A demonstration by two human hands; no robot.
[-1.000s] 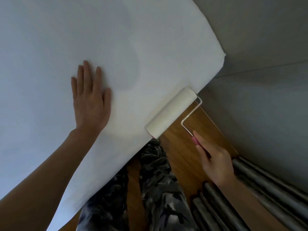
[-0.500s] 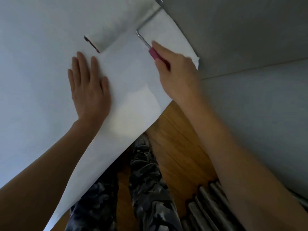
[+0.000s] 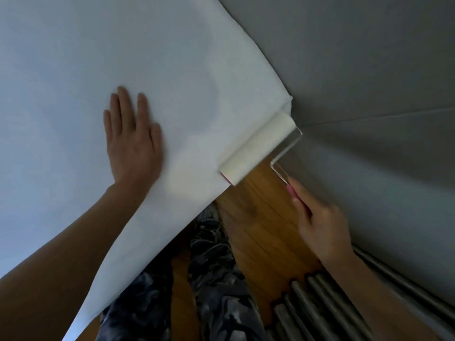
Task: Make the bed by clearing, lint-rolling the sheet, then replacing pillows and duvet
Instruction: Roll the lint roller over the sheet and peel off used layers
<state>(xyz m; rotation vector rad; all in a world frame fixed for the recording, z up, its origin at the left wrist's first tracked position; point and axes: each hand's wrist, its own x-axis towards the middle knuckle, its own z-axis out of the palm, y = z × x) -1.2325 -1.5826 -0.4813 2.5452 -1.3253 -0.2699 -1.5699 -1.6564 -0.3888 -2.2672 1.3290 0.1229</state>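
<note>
A bare white sheet (image 3: pixel 123 45) covers the bed and fills the upper left of the view. My left hand (image 3: pixel 133 141) lies flat on it, palm down, fingers spread a little. A white lint roller (image 3: pixel 258 148) rests on the sheet's near edge, close to the bed's corner. Its wire frame runs to a pink handle, and my right hand (image 3: pixel 320 225) is closed around that handle, out over the floor. No pillows or duvet are in view.
A grey wall (image 3: pixel 369 70) runs along the right, right behind the bed's corner. Wooden floor (image 3: pixel 258 230) shows between bed and wall. A grey ribbed radiator (image 3: pixel 332 303) stands at the lower right. My legs in patterned trousers (image 3: pixel 216 279) are against the bed's edge.
Half a second ago the roller was far up on the sheet with my right arm stretched out. It has rolled back to the near edge. My left hand has stayed pressed on the sheet.
</note>
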